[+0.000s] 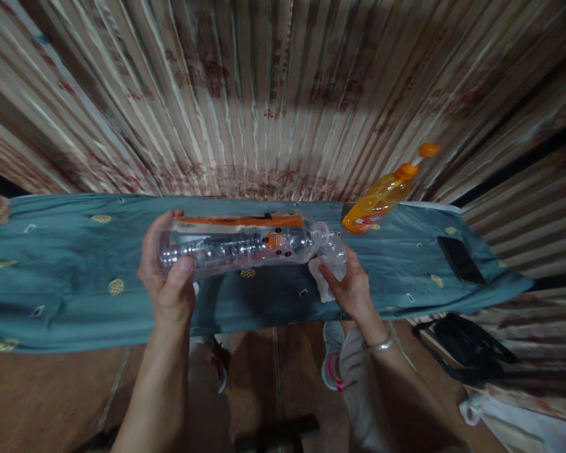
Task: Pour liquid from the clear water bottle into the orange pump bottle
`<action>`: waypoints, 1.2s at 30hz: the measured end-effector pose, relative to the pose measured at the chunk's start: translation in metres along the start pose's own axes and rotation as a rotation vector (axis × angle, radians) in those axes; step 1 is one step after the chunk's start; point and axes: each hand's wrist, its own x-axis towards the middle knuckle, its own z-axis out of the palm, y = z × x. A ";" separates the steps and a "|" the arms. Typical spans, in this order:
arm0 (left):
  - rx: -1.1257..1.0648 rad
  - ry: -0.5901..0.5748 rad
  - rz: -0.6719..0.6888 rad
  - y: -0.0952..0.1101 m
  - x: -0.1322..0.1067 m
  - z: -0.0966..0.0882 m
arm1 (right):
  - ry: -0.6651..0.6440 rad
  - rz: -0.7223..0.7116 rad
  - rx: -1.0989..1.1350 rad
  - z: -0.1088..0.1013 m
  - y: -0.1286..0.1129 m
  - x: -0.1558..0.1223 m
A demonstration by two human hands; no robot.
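A large clear plastic bottle [226,248] with an orange-edged label lies sideways in the air above the cloth-covered table. My left hand [167,270] is wrapped round its base at the left end, thumb on the near side. At the neck end, my right hand [351,280] is closed on a clear, see-through piece [334,247] touching the bottle's neck. Whether that piece is joined to the bottle, I cannot tell. A whitish, translucent flap [322,284] hangs below the right fingers; its kind is unclear.
On the teal patterned cloth [75,270] stands an orange dish soap bottle [377,201] with a raised orange top, right of my hands. Farther right lies a black phone [461,260]. Behind hangs a pleated curtain [264,94]. A black bag [466,346] sits low at the right.
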 end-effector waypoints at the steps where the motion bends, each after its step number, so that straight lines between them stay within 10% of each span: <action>1: -0.002 0.002 -0.003 0.000 0.000 0.000 | -0.004 0.006 0.001 0.000 0.000 0.000; 36: -0.127 0.002 -0.057 0.002 0.001 0.001 | -0.006 0.029 0.013 -0.001 -0.002 0.001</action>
